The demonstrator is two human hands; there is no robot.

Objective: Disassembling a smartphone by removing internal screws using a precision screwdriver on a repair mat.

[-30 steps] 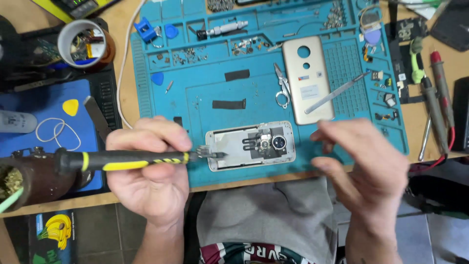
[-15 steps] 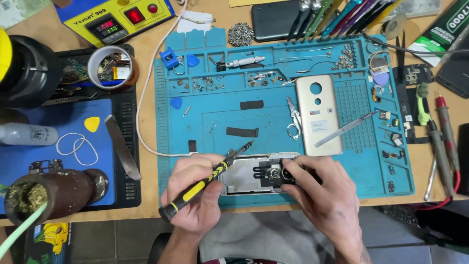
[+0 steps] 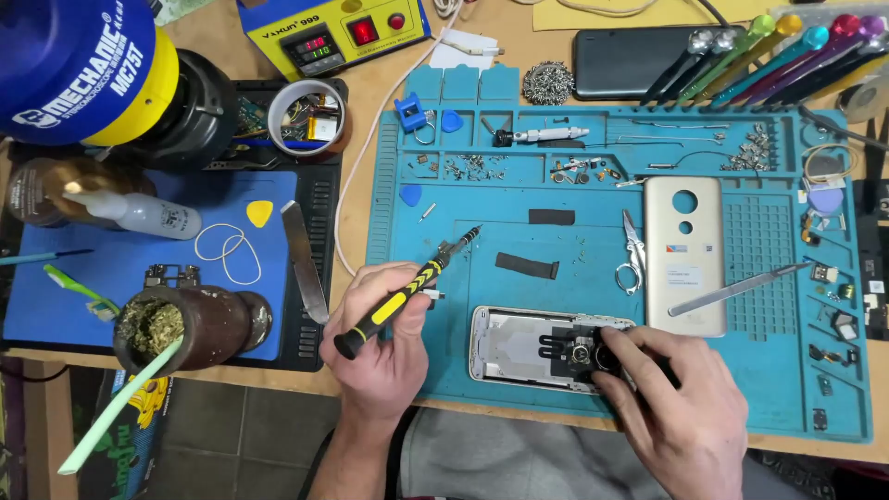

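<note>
The opened phone lay at lower centre of the frame on the blue mat. The right hand was seen with fingertips pinched on the black camera module. The left hand was curled shut around a screwdriver, tip raised toward upper right, clear of the phone. It was judged that the module should be lifted straight and gently, the frame kept flat. Tweezers, the gold back cover and a metal spudger lay right of centre; 1 black strip lay above the phone. Loose screws near the mat's top could be scattered.
</note>
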